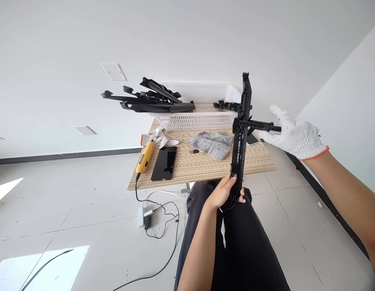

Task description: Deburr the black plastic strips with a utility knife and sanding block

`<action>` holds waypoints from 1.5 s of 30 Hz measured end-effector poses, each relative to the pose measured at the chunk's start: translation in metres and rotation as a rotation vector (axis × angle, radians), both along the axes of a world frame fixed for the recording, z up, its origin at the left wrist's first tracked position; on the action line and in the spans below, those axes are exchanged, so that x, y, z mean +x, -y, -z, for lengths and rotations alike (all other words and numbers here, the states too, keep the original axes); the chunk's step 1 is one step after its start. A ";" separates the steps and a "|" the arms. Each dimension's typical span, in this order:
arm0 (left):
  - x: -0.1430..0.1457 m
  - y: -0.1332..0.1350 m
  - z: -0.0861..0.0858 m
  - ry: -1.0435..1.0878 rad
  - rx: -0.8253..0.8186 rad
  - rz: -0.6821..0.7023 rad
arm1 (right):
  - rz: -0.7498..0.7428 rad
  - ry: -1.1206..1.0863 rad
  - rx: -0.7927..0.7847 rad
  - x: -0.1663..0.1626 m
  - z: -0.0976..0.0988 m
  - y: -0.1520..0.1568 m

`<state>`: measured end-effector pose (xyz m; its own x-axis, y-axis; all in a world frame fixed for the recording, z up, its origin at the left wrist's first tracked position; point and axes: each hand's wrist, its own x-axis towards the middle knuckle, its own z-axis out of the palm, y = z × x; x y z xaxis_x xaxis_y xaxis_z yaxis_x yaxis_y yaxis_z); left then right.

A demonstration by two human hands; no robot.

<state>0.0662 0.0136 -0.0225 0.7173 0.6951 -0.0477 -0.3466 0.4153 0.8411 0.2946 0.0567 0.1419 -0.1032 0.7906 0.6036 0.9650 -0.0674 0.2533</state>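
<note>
My bare left hand (pixel 223 191) is closed around the lower end of a long, ribbed black plastic part (pixel 243 101), held upright above my lap. A black caliper (pixel 260 125) lies crosswise over the part at mid-height, its jaws about the part's left edge. My right hand (pixel 296 133), in a white knit glove with an orange cuff, is at the caliper's right end. Its thumb and a finger are spread apart above and below the beam, whose end meets the glove between them. Any fingers behind the beam are hidden.
A white basket (pixel 199 121) on the wooden table (pixel 187 173) holds several black plastic parts (pixel 157 101). Also there are a yellow rotary tool (pixel 145 157), a white glove (pixel 163 137), a dark tablet (pixel 164 163), a grey cloth (pixel 212 144) and a phone (pixel 252 139). Cables (pixel 176 226) trail across the floor.
</note>
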 end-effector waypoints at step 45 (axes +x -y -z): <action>0.001 0.002 -0.003 -0.013 -0.053 -0.032 | -0.098 0.154 -0.246 -0.005 0.031 0.030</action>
